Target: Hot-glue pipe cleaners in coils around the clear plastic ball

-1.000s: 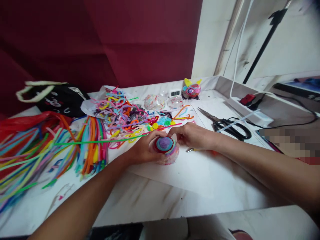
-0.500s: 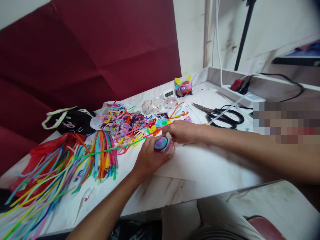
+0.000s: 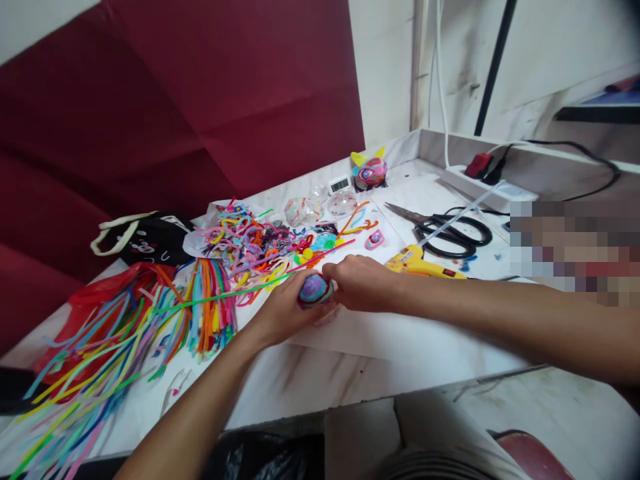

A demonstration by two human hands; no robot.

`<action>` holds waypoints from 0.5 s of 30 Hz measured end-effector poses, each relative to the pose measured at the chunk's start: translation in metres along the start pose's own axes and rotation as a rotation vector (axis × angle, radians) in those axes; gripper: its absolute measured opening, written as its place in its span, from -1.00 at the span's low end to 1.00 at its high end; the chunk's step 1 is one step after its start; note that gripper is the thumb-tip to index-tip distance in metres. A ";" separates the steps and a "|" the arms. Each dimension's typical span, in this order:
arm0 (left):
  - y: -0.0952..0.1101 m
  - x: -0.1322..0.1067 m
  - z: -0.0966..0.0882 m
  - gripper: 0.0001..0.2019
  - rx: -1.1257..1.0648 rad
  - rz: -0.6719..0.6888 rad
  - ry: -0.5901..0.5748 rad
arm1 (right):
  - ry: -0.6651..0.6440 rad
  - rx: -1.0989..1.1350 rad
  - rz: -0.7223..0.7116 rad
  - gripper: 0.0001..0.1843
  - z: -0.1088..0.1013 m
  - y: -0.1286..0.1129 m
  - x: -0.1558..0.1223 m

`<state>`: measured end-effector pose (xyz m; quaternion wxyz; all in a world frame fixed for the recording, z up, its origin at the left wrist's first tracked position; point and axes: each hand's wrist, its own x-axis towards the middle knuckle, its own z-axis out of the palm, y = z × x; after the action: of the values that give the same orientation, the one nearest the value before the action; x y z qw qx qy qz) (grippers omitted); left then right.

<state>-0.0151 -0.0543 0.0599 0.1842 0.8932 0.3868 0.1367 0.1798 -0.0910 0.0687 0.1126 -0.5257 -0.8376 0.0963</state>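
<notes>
My left hand (image 3: 275, 308) is wrapped around a small ball (image 3: 315, 289) covered on top with a purple, blue and dark red spiral of pipe cleaners; its lower part looks clear. My right hand (image 3: 364, 283) is closed against the ball's right side, its fingertips curled and largely hidden, so what they pinch cannot be made out. Just beyond both hands, a long green-and-pink pipe cleaner (image 3: 265, 285) stretches across the table. A yellow glue gun (image 3: 423, 264) lies behind my right wrist.
Black-handled scissors (image 3: 450, 233) lie at the right, near a white power strip (image 3: 493, 189). Loose pipe cleaners (image 3: 95, 373) and a tangled pile (image 3: 250, 233) cover the left. Clear balls (image 3: 303, 211), a small timer (image 3: 340, 185) and a decorated ball (image 3: 371, 172) stand at the back.
Both hands and the ball have shifted slightly left, and the ball's spiral has tilted. My right hand has come down from the pipe cleaner to the ball's side, uncovering the glue gun.
</notes>
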 end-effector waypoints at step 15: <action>-0.006 0.012 -0.013 -0.60 -0.041 0.129 -0.169 | 0.038 0.171 -0.048 -0.80 0.008 0.021 0.000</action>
<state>-0.0159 -0.0385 0.0706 0.2252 0.9206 0.3089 0.0802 0.1956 -0.0824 0.0551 0.1753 -0.4959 -0.8363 0.1547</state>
